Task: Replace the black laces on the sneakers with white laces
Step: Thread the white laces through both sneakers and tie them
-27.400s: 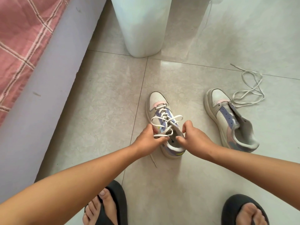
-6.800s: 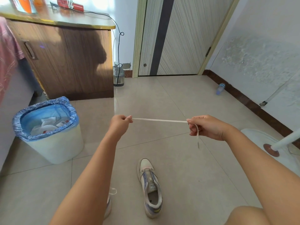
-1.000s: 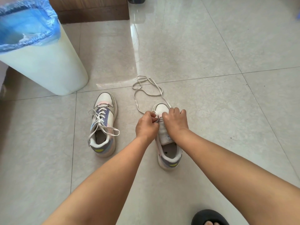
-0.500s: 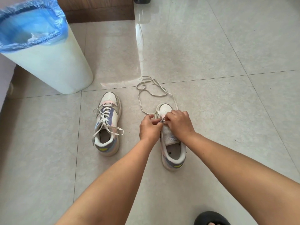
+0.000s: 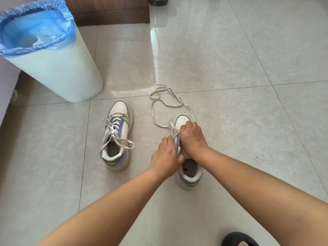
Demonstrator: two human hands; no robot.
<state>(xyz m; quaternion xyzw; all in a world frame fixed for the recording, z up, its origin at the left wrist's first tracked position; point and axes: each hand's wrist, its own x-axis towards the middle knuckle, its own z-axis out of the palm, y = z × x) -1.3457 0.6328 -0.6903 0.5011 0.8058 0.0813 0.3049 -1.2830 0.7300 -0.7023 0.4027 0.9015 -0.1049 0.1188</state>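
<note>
Two white, purple and pink sneakers stand on the tiled floor. The left sneaker point(image 5: 117, 137) is laced with a white lace, its ends loose. The right sneaker point(image 5: 190, 173) sits under both my hands. A long white lace point(image 5: 159, 103) loops on the floor beyond its toe and runs in under my hands. My left hand point(image 5: 166, 157) pinches a lace end at the shoe's left eyelet row. My right hand point(image 5: 192, 134) curls over the tongue and upper, gripping the shoe. The eyelets are hidden by my fingers.
A white bin point(image 5: 53, 64) with a blue liner stands at the back left, close to the left sneaker. A wooden cabinet base point(image 5: 110, 13) runs behind it. A black slipper point(image 5: 239, 239) shows at the bottom right edge.
My left hand has drawn back toward me along the shoe with the lace end. My right hand has shifted slightly forward over the tongue. The camera has tipped a little nearer.
</note>
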